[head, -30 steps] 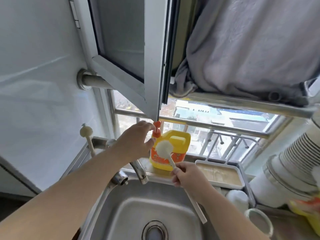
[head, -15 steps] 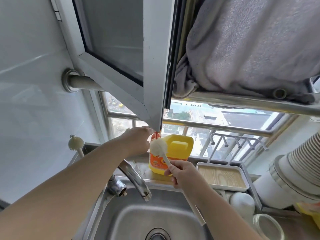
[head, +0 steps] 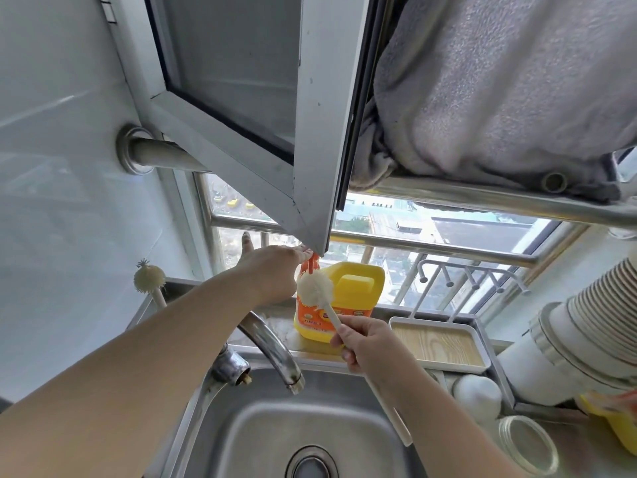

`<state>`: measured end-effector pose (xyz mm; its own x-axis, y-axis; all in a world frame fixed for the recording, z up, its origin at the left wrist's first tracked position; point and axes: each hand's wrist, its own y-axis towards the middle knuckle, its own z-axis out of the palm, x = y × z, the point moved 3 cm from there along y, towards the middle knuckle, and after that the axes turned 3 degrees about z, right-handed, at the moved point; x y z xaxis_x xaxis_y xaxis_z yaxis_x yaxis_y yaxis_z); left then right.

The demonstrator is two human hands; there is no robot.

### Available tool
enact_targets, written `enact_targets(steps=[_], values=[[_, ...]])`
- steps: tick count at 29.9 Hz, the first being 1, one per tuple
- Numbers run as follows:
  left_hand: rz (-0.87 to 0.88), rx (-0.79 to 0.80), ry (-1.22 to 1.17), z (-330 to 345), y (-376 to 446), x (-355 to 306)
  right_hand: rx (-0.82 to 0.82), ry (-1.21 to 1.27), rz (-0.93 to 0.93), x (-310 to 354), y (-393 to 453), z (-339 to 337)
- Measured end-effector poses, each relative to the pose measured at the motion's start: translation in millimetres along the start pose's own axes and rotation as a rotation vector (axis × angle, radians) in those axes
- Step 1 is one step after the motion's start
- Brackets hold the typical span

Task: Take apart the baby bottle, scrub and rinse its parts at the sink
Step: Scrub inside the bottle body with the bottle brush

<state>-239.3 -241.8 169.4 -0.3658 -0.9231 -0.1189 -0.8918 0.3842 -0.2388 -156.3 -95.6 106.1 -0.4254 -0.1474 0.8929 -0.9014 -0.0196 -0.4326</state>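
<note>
**Ana:** Head view showed the right hand (head: 370,343) in the middle of the frame. Its grip was curled tight round the thin stick of the white brush (head: 315,288).

**Ben:** And the left hand (head: 272,274)?

**Ana:** It reached to the orange pump (head: 312,263) on the yellow soap jug (head: 339,298). Its fingers lay on top, but the window corner hid them, so I could not tell how they were bent.

**Ben:** How would the brush feel?

**Ana:** Light, I think, with a soft bumpy head and a stiff stick. Soapy, it could slip, so holding the stick low was best.

**Ben:** Where was the bottle?

**Ana:** Lower right, beside the sink (head: 241,432): a clear round part (head: 525,448) and a white one (head: 477,396), maybe bottle parts. Both were smooth and surely slippery when wet.
</note>
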Motion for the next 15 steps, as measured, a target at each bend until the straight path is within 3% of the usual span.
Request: enact_targets(steps=[9,15], values=[[0.002,0.014,-0.120,8.3,2.8,7.2,0.032,0.075,0.007,-3.7,-14.6,-1.5],[0.093,-0.269,-0.225,5.0,-8.6,-18.2,-0.021,0.120,-0.024,-20.1,-41.0,-31.2]])
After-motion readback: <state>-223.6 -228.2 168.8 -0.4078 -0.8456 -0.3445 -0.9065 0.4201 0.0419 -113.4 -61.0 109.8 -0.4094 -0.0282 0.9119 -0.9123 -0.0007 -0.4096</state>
